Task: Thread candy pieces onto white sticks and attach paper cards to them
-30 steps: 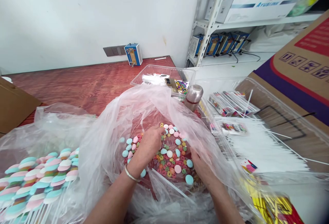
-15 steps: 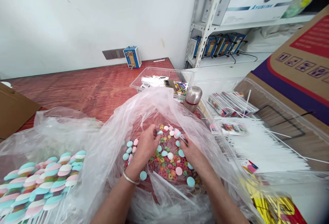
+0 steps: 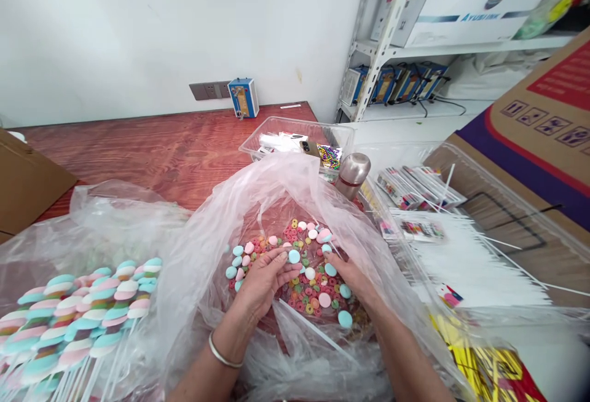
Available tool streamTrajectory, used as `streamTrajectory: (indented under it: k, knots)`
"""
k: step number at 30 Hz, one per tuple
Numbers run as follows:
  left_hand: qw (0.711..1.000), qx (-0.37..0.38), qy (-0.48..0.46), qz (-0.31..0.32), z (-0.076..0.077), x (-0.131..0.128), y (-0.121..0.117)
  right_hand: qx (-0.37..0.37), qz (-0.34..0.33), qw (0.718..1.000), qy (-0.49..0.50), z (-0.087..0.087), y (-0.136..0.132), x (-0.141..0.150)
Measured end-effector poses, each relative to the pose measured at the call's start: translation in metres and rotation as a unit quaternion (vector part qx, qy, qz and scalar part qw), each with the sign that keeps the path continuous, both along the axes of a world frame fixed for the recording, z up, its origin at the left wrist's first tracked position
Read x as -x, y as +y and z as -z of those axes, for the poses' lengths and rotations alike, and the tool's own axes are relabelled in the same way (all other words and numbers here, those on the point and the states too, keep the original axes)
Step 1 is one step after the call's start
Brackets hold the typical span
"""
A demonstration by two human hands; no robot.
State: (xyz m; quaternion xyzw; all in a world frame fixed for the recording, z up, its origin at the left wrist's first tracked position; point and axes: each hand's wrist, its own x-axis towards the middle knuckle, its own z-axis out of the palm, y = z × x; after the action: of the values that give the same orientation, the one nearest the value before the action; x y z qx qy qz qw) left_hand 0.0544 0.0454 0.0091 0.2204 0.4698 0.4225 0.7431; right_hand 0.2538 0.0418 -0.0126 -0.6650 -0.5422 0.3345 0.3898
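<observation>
My left hand (image 3: 265, 279) pinches a round pale-blue marshmallow (image 3: 294, 257) between thumb and fingers, above the loose sweets. In my right hand (image 3: 350, 273) the fingers are closed round a thin white stick (image 3: 335, 243), with a pink-and-blue marshmallow (image 3: 324, 236) at its far end. Beneath both hands, an opened clear plastic bag (image 3: 239, 187) holds small coloured candy rings (image 3: 302, 296) and scattered blue, pink and white marshmallows. One loose white stick (image 3: 313, 326) lies across the bag's near side.
At left, a plastic sheet carries stacked marshmallow skewers (image 3: 83, 310). Behind the bag stand a steel flask (image 3: 353, 174) and a clear tray (image 3: 258, 128) holding a phone. A bin of white sticks (image 3: 470, 267) and a large carton (image 3: 544, 107) occupy the right.
My left hand has drawn back toward me and turned, bringing the blue marshmallow into plain view. The right hand still grips the stick. The view has shifted slightly.
</observation>
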Motion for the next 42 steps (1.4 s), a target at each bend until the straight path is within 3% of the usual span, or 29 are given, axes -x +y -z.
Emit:
streamTrajectory:
  k: [4,8,16,19,23,28,32,36,42]
  knots:
    - [0.999,-0.027,-0.036,0.029,0.000,-0.008,0.000,-0.010,-0.075,0.993,0.092,-0.021,-0.017,0.019]
    - [0.993,-0.082,-0.039,0.071,-0.005,-0.014,-0.003,-0.058,-0.054,0.996,0.052,-0.033,-0.025,0.034]
    - [0.986,-0.134,0.009,0.098,-0.006,-0.018,-0.009,-0.097,-0.056,0.993,-0.041,-0.027,-0.030,0.039]
    - [0.988,-0.129,0.015,0.084,-0.003,-0.017,-0.007,-0.069,-0.075,0.995,0.001,-0.027,-0.032,0.040]
    - [0.982,-0.145,0.002,0.123,-0.004,-0.017,-0.006,-0.034,-0.071,0.993,0.091,-0.023,-0.029,0.037]
    - [0.973,-0.178,0.026,0.144,-0.008,-0.019,-0.005,-0.022,-0.065,0.994,0.085,-0.022,-0.026,0.036]
    - [0.980,-0.153,0.082,0.093,-0.001,-0.020,-0.001,-0.028,-0.063,0.997,0.034,-0.031,-0.036,0.034]
    - [0.983,-0.134,0.126,0.015,0.003,-0.017,0.007,0.011,-0.089,0.996,-0.025,-0.032,-0.064,0.031]
    - [0.981,-0.156,0.117,-0.020,0.004,-0.016,0.011,0.026,-0.115,0.993,-0.017,-0.031,-0.089,0.034]
